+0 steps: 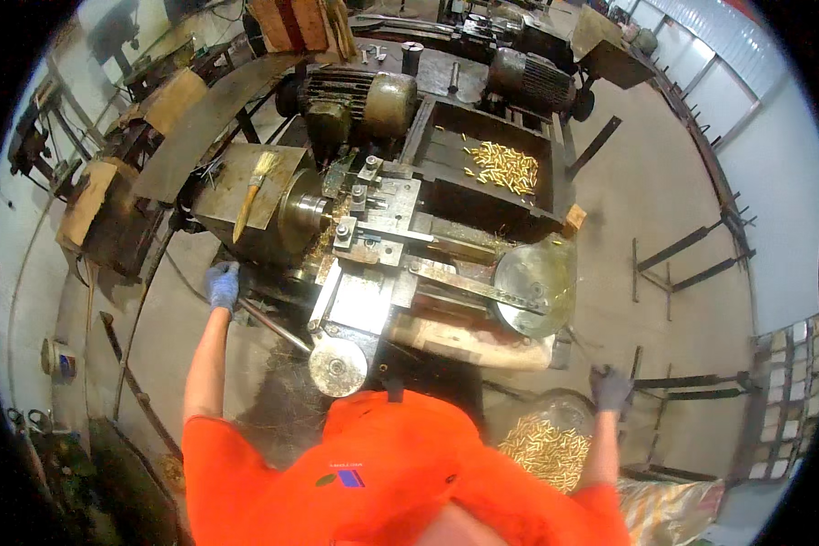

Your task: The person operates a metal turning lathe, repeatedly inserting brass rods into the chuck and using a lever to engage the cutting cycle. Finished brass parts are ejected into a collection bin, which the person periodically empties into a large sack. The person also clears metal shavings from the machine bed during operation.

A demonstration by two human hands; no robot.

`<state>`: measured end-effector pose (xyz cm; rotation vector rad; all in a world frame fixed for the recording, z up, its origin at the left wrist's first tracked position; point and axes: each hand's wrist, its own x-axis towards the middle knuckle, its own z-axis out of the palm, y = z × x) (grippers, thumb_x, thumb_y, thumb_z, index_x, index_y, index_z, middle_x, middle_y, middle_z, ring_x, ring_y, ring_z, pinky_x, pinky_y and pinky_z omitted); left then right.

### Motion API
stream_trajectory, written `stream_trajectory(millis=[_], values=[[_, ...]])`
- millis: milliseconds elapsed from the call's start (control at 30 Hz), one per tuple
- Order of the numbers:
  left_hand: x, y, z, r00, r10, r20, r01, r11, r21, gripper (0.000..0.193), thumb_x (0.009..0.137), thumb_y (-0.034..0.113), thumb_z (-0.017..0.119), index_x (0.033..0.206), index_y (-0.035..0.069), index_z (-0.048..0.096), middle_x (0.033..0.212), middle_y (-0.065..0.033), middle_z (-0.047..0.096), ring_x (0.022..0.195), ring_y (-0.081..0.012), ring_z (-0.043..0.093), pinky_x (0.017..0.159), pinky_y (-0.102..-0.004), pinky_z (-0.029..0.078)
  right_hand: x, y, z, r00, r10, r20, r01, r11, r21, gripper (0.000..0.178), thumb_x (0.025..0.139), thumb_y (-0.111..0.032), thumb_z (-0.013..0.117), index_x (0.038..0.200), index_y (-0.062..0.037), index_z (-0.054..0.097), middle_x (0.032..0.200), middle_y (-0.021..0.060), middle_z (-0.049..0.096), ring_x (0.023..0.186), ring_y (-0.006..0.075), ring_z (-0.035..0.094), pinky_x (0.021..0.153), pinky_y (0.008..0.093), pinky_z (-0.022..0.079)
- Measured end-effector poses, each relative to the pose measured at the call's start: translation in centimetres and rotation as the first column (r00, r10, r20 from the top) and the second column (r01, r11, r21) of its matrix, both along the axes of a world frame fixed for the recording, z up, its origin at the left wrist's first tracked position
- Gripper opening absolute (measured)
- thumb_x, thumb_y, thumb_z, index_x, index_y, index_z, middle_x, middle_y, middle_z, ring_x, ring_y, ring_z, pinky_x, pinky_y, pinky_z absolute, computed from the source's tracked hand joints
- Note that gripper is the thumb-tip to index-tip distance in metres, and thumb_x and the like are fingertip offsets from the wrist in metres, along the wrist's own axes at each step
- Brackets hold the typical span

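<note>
My left hand [221, 284], in a blue glove, is closed around the end of a metal lever [278, 326]. The lever runs to a round disc [338, 366] at the front of a small lathe [373, 232]. Out to the right, my right hand [611, 388] wears a dark grey glove. Its fingers look slightly apart, with nothing visible in them. Below and left of that hand, a round basin of small brass-coloured pieces [546, 450] is partly covered by my orange shirt. The lathe's chuck [302, 211] sits left of the metal tool blocks.
A brush [253, 196] lies on the lathe's headstock cover. Behind the slide, a dark metal tray [446, 196] holds more brass-coloured pieces. A round pan [535, 287] stands at the lathe's right end. Electric motors [359, 100] are farther back. Metal rack legs [687, 387] stick out at right.
</note>
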<state>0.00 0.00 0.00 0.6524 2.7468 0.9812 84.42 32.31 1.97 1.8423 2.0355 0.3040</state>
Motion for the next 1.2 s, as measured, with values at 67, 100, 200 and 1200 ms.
stream_trajectory(millis=[67, 100, 200, 1200], values=[[-1.2, -2.0, -1.0, 0.982, -0.031, -0.185, 0.030, 1.000, -0.008, 0.023, 0.077, 0.022, 0.063, 0.088, 0.002, 0.066, 0.077, -0.0109, 0.066, 0.067, -0.0187, 0.059, 0.064, -0.0311, 0.045, -3.5, 0.8, 2.3, 0.999, 0.018, -0.049, -0.017, 1.000, 0.024, 0.046, 0.077, -0.048, 0.049, 0.105, -0.0128, 0.061, 0.103, 0.0115, 0.061, 0.094, 0.0284, 0.059, 0.087, 0.0469, 0.038], [0.2, 1.1, 0.0, 0.994, 0.037, -0.101, -0.030, 0.997, 0.073, 0.023, 0.077, 0.022, 0.063, 0.088, 0.001, 0.066, 0.075, -0.0096, 0.065, 0.066, -0.0177, 0.058, 0.063, -0.0309, 0.045, -5.3, 4.5, 3.6, 0.995, 0.025, -0.097, -0.014, 0.993, 0.116, 0.037, 0.077, -0.041, 0.053, 0.094, -0.0107, 0.065, 0.091, 0.0161, 0.064, 0.088, 0.0307, 0.060, 0.077, 0.0435, 0.046], [6.4, 2.9, 2.7, 0.997, -0.038, 0.066, 0.020, 0.967, 0.254, 0.021, 0.079, 0.019, 0.061, 0.086, -0.001, 0.064, 0.062, -0.0068, 0.058, 0.052, -0.0149, 0.053, 0.050, -0.0306, 0.043, -4.3, 11.1, 5.1, 0.972, -0.216, -0.091, 0.226, 0.967, 0.118, 0.051, 0.074, -0.049, 0.051, 0.110, -0.0139, 0.058, 0.102, 0.0133, 0.062, 0.099, 0.0269, 0.057, 0.095, 0.0460, 0.032], [16.1, -11.4, 6.3, 0.872, 0.401, 0.280, -0.450, 0.883, 0.137, 0.015, 0.080, 0.013, 0.059, 0.079, -0.002, 0.060, 0.051, -0.0052, 0.050, 0.038, -0.0123, 0.043, 0.034, -0.0266, 0.032, 10.6, -2.6, 1.6, 0.907, -0.381, -0.177, 0.405, 0.906, 0.121, 0.036, 0.071, -0.038, 0.057, 0.083, -0.0049, 0.066, 0.082, 0.0203, 0.062, 0.078, 0.0371, 0.059, 0.065, 0.0441, 0.046]])
